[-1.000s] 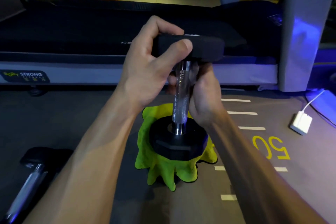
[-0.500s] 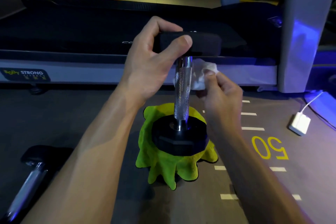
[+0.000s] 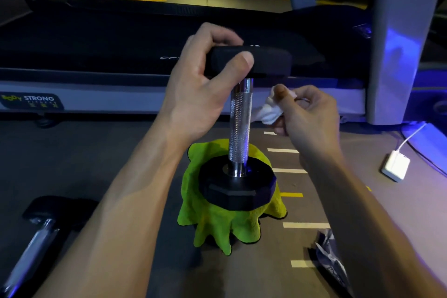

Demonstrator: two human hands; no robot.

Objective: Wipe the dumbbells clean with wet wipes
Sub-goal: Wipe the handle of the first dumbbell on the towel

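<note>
Left hand (image 3: pixel 200 94) grips top black head of upright dumbbell (image 3: pixel 239 126), thumb on near face, fingers curled over far edge. Right hand (image 3: pixel 312 113) pinches crumpled white wet wipe (image 3: pixel 269 112) just right of knurled steel handle; can't tell if wipe touches the metal. Dumbbell's bottom head sits on a green cloth (image 3: pixel 217 225) draped over something hidden on the floor, centre of scene. Second dumbbell (image 3: pixel 36 237) lies on floor, near left. Treadmill (image 3: pixel 96 38) across far side. White charger (image 3: pixel 395 168) on floor at right. Crumpled wrapper (image 3: pixel 330 259) near right, partly hidden by forearm.
</note>
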